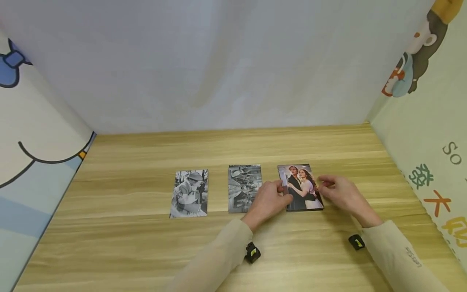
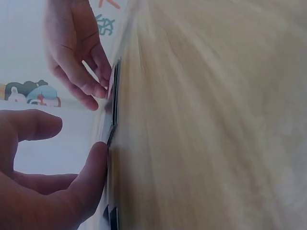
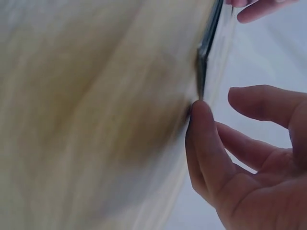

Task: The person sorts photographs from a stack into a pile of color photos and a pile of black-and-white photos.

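Both hands are down at the colour photo (image 1: 301,187) now, the rightmost of three prints laid in a row across the wooden table (image 1: 146,243). It lies flat, portrait-wise, its long axis running away from the person toward the back wall, though tilted a little so the top edge leans left and the near edge swings right. The picture side faces up, the two figures in it upright as the person sees them. The left hand (image 1: 269,200) sits at the photo's left edge, thumb and fingertips touching that edge, fingers loosely bent rather than gripped; in the left wrist view the thumb (image 2: 93,172) presses against the thin edge of the print (image 2: 115,91) right at the table surface. The right hand (image 1: 343,194) is at the opposite edge, fingers (image 1: 326,181) reaching in to touch the upper right side; the right wrist view shows a fingertip (image 3: 199,115) meeting the photo's corner (image 3: 204,57), the other fingers spread and relaxed. Whether either hand actually pinches the print, I cannot tell; it looks like touching at the edges. Just left of the left hand lies the middle black-and-white photo (image 1: 243,187), partly covered by that hand, and further left, apart from it, another black-and-white photo (image 1: 189,194), both portrait-wise too.
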`<state>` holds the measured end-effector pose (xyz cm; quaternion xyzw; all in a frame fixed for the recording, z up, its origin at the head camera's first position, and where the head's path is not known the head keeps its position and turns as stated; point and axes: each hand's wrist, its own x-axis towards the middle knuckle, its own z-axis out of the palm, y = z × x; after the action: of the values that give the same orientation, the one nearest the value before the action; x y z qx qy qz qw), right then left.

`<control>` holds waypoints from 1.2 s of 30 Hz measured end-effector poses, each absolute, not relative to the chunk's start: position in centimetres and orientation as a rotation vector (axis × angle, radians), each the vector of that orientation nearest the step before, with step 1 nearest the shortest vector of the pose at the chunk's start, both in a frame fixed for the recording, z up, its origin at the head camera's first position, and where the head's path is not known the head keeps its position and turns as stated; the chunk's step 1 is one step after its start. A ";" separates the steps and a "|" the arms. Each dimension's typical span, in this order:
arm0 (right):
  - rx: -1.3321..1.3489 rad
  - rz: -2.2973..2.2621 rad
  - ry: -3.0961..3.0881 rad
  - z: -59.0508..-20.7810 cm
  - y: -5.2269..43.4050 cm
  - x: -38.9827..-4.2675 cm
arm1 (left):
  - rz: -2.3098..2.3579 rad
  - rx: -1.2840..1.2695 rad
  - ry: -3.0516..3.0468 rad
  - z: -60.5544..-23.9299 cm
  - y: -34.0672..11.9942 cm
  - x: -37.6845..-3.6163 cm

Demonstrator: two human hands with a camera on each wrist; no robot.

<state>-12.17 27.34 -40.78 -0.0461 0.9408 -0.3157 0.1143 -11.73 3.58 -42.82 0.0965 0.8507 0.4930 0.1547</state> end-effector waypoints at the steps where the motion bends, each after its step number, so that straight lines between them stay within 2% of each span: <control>1: -0.137 -0.929 2.765 -40.6 27.4 -12.1 | 1.419 0.263 2.427 -42.7 3.5 -11.6; 11: -0.057 -1.100 2.820 -39.4 26.4 -10.8 | 1.594 0.260 2.389 -41.1 2.1 -9.3; 21: -0.030 -1.337 2.837 -38.1 23.9 -9.4 | 1.672 0.342 2.583 -38.8 -1.5 -7.4; 36: -0.120 -1.388 2.803 -38.7 20.9 -8.6 | 1.485 0.218 2.798 -39.2 -8.3 -6.8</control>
<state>-8.60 20.92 -38.66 -0.0383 0.8955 -0.4433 0.0058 -6.78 -8.33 -39.19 0.0686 0.8811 0.4676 -0.0169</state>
